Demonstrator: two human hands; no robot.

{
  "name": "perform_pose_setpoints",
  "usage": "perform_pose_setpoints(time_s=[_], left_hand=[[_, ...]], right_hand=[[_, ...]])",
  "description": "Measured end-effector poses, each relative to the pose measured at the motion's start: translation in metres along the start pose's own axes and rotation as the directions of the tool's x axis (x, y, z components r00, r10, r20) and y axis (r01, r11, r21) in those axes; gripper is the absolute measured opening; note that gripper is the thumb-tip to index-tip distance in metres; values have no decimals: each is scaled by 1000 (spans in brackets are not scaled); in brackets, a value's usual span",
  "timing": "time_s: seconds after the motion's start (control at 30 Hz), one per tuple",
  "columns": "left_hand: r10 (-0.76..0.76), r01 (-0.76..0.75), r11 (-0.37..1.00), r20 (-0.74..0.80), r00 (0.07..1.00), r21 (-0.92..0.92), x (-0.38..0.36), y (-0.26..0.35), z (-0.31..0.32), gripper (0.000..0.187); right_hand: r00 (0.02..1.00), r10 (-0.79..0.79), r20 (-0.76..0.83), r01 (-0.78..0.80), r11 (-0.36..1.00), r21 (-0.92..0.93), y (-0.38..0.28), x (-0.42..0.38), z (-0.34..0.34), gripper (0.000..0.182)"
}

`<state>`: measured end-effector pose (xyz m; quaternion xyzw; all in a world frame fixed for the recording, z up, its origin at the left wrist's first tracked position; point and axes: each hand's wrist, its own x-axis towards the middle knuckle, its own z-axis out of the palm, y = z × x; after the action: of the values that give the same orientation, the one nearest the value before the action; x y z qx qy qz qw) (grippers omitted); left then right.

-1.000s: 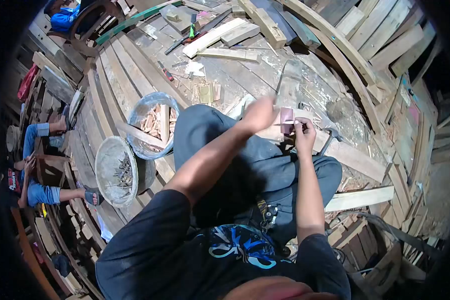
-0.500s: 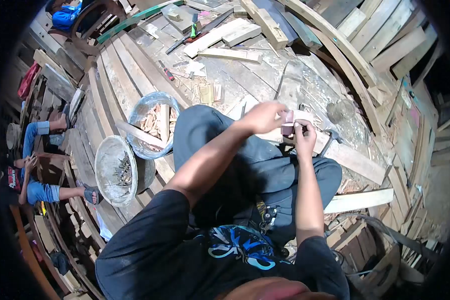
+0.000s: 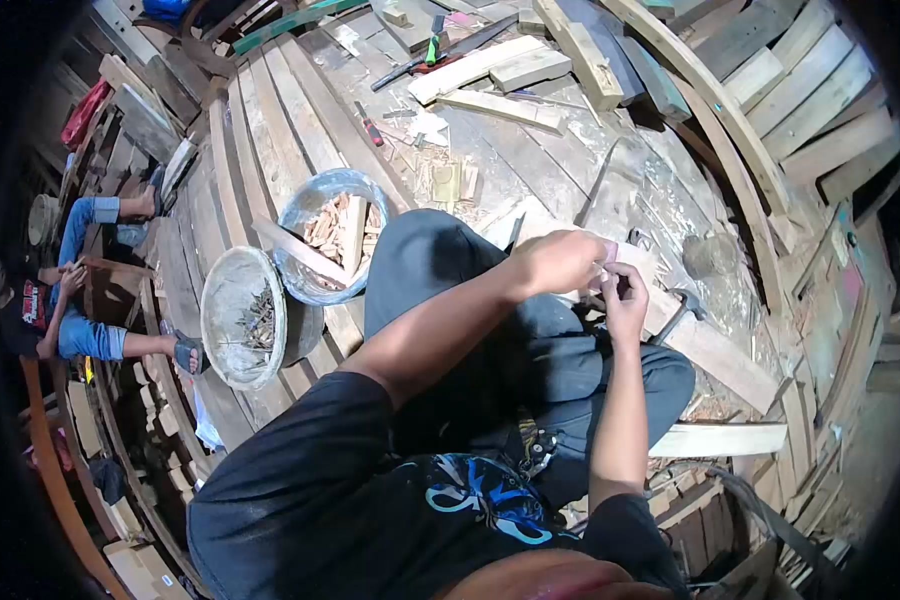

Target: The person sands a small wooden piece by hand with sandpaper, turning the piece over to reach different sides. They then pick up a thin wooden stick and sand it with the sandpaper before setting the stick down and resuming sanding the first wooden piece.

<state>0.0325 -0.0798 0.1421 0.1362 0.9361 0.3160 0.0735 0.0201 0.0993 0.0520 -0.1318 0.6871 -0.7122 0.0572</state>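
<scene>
Above my crossed legs, my left hand (image 3: 564, 262) and my right hand (image 3: 625, 302) meet fingertip to fingertip. My left fingers curl around a small pinkish piece (image 3: 610, 252), thin like paper, mostly hidden by the fingers. Thumb and fingers of my right hand pinch together right at its lower edge; what they grip there I cannot tell. Just beyond the hands lies a long wooden plank (image 3: 725, 362), with a dark hammer (image 3: 682, 315) resting across it close to my right hand.
On my left stand a blue-rimmed bucket (image 3: 292, 215) of wood scraps and a pale bucket (image 3: 214, 345) with dark bits inside. A red-handled tool (image 3: 372, 132) and wooden blocks (image 3: 530, 70) lie ahead. A seated person (image 3: 65, 285) is at far left.
My hands have drawn closer together, and my left hand has turned over the pinkish piece, which now shows less. The whole view has shifted slightly.
</scene>
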Motion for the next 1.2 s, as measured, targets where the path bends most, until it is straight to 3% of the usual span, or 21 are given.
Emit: perform_pose_setpoints(time_s=[0.07, 0.2, 0.77, 0.87, 0.9, 0.93, 0.97, 1.0, 1.03, 1.07, 1.1, 1.13, 1.2], left_hand=[[-45, 45, 999, 44, 998, 2, -1, 7, -7, 20], [10, -11, 999, -20, 1000, -45, 3, -2, 1, 18], [-6, 5, 999, 21, 1000, 54, 7, -9, 7, 23], [-45, 43, 998, 35, 998, 55, 6, -6, 2, 22], [-108, 108, 994, -46, 993, 12, 6, -8, 2, 26], [-160, 158, 987, -127, 979, -31, 7, -13, 2, 29], [-205, 195, 978, -205, 957, -72, 10, -17, -2, 33], [-342, 248, 921, -323, 882, -300, 13, -16, -5, 48], [-413, 208, 873, -442, 796, -442, 13, -16, -14, 60], [-441, -14, 765, -541, 716, -643, 12, -14, -21, 60], [-469, -175, 629, -549, 692, -758, 13, -23, -29, 58], [-392, -284, 710, -697, 601, -644, 11, -28, -36, 57], [-420, -263, 747, -741, 524, -610, 6, -28, -48, 58]], right_hand=[[1000, 18, 23, -18, 1000, -9, 0, 1, 0, 13], [1000, -10, 0, 10, 1000, -15, -5, 2, 2, 13], [1000, -5, -13, 4, 999, -45, -6, 1, 1, 10], [1000, -8, -26, 6, 998, -57, -5, 0, 1, 10], [999, -23, -42, 20, 998, -64, 0, -1, 0, 11], [997, -48, -67, 43, 996, -73, 3, 1, -2, 11], [997, 22, -79, -27, 997, -67, 4, 1, -4, 13], [995, 27, -93, -33, 997, -63, 7, 2, -7, 13], [994, 33, -106, -39, 998, -55, 12, 3, -8, 13], [991, -29, -132, 27, 999, -20, 18, 5, -8, 13], [992, -3, -123, -4, 999, -50, 16, 4, -10, 14], [992, -17, -129, 12, 999, -44, 17, 5, -10, 15], [993, -36, -115, 31, 999, -45, 22, 8, -12, 16]])
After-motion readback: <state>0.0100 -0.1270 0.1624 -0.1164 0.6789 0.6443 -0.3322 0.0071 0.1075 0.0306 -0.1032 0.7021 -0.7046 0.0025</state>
